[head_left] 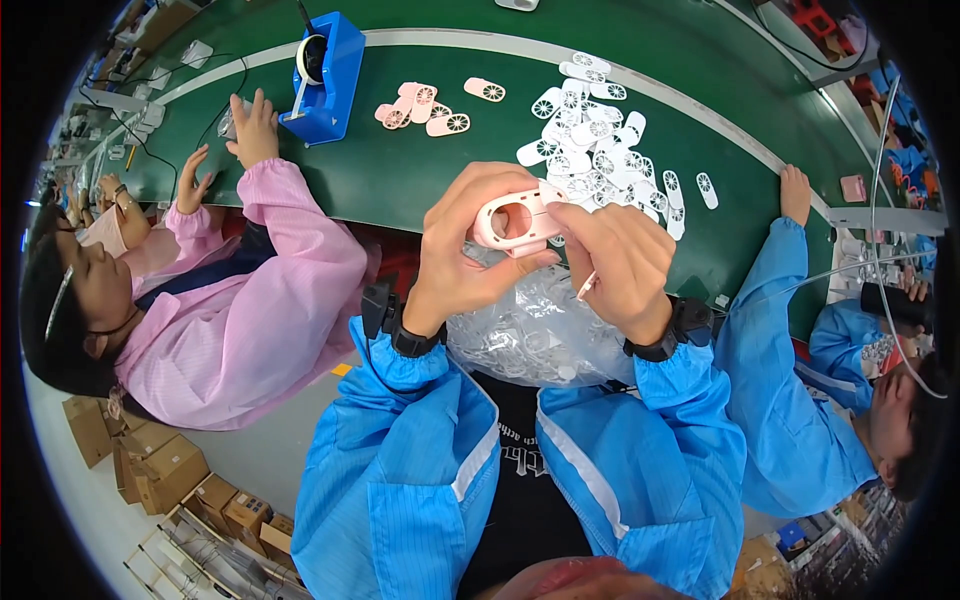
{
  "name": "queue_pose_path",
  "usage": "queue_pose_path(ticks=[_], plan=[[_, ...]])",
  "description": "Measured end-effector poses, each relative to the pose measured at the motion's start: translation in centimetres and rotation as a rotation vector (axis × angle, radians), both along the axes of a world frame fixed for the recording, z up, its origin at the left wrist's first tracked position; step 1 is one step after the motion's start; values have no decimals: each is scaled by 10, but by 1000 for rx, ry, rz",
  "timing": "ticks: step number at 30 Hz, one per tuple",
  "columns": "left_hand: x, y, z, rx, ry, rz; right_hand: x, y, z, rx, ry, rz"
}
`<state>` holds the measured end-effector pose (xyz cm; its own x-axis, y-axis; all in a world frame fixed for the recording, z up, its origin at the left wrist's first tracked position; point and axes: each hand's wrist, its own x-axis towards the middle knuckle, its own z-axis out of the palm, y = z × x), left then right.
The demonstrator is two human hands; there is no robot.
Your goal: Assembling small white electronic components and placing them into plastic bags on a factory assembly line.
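Left fingers grip a pink casing — right fingers curl against its side, apparently holding a small pale piece beneath them.

pale pink, white, blue and green were seen

the part was coloured pale pink, the worktop green, the tape dispenser blue; white plates were patterned with dark spoked circles.

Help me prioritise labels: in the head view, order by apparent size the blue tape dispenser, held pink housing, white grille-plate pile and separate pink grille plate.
1. White grille-plate pile
2. Blue tape dispenser
3. Held pink housing, probably enlarged by nearness to the camera
4. Separate pink grille plate
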<state>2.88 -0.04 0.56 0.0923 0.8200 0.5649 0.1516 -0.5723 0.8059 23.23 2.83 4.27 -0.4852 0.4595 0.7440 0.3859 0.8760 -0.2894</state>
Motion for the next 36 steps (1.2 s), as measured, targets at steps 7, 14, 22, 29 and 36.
queue_pose_path(ticks=[7, 14, 22, 29, 36], plan=[[2, 1, 3, -3, -43, 30, 1, 0, -1, 15, -22, 14], [3, 0, 2, -1, -46, 17, 2, 0, -4, 34, -38, 9], [1, 1, -3, 1, -43, 37, 9, 0, -1, -121, -81, 117], [4, 3, -2, -24, -36, -1, 17, -3, 3, -288, -85, 135], [5, 1, -9, -88, -86, -16, 15, -1, 1, -145, -121, 72]])
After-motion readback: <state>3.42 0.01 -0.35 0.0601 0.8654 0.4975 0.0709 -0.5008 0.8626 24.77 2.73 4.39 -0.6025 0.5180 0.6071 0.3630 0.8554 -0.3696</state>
